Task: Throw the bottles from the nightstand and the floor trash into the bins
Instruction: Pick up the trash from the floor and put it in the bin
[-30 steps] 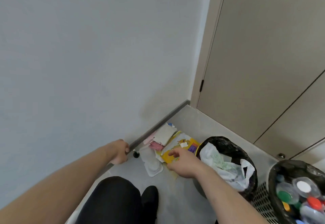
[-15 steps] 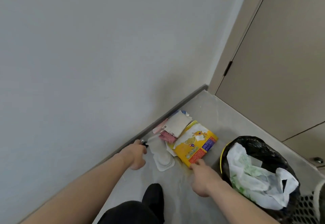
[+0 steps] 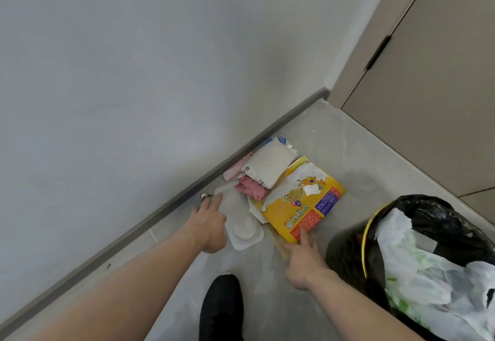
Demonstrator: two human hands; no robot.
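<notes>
Yellow packaging [image 3: 302,204] heads the floor trash beside the black-lined bin [image 3: 434,233]. We have reached closer: our right hand [image 3: 302,257] now touches it with an extended finger, our left hand [image 3: 211,222], fingers outstretched, meets the white plastic tray [image 3: 241,228]. Nothing is gripped yet.

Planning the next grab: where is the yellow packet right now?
In the head view the yellow packet lies on the floor right of centre, between the white tray and the black bin, with the right hand fingertip on its near edge.
</notes>
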